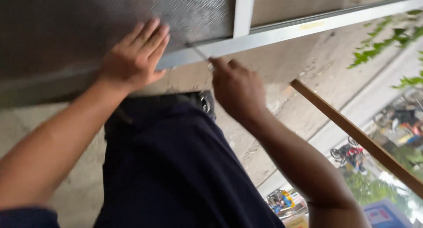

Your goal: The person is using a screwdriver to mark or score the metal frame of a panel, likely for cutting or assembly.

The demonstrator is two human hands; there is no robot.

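Head view looks down at a textured glass pane (194, 9) set in an aluminium frame (282, 31), above a concrete ledge (282, 65). Left hand (134, 56) lies flat and open on the pane near its lower edge. Right hand (235, 89) is closed around what seems a thin metal tool (198, 52), its tip at the frame's lower rail. A wooden rail (357, 135) and street lie beyond.

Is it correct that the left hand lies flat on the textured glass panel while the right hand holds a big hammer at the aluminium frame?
Not quite. In the head view the right hand holds a thin metal tool, not a hammer. The rest is correct: left hand flat on the glass panel, aluminium frame.
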